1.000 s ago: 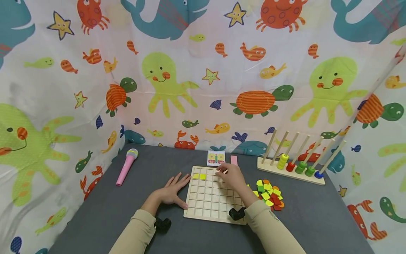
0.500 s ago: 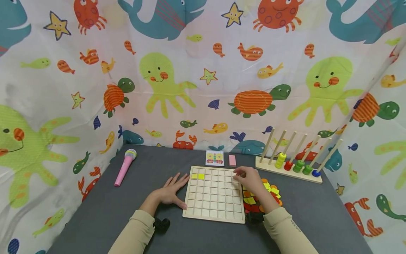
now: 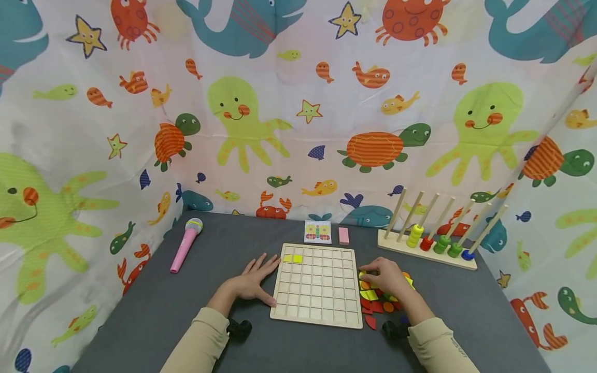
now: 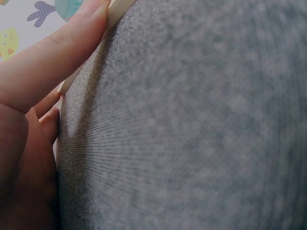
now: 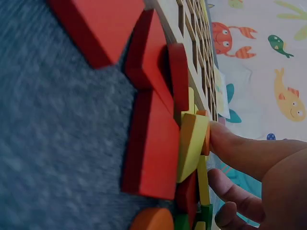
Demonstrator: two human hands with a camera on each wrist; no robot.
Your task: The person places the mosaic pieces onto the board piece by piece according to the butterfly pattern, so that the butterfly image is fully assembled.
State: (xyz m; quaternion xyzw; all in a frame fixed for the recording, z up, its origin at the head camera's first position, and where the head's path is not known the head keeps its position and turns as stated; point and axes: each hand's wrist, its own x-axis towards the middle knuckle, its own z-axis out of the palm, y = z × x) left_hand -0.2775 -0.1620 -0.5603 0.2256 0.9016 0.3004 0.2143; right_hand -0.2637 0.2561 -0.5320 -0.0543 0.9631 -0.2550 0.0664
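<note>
A wooden grid board (image 3: 317, 285) lies on the grey table, with two yellow square tiles (image 3: 297, 259) side by side in its upper left cells. My left hand (image 3: 252, 282) rests at the board's left edge, fingers spread, thumb touching the frame; the left wrist view shows that thumb (image 4: 57, 57) against the rim. My right hand (image 3: 387, 277) is over the loose coloured pieces (image 3: 368, 295) beside the board's right edge. In the right wrist view its thumb (image 5: 240, 148) is at an orange piece behind a yellow block (image 5: 193, 143), fingers apart from the thumb. Red blocks (image 5: 153, 143) lie nearer.
Behind the board are a card with a coloured butterfly pattern (image 3: 318, 232) and a pink block (image 3: 343, 236). A wooden peg rack with coloured rings (image 3: 426, 250) stands back right. A pink toy microphone (image 3: 185, 246) lies at left. A sea-animal printed cloth (image 3: 289, 145) hangs behind.
My right hand has moved from over the board's upper right cells rightward and down to the loose pieces. My left hand and the two yellow tiles have stayed put.
</note>
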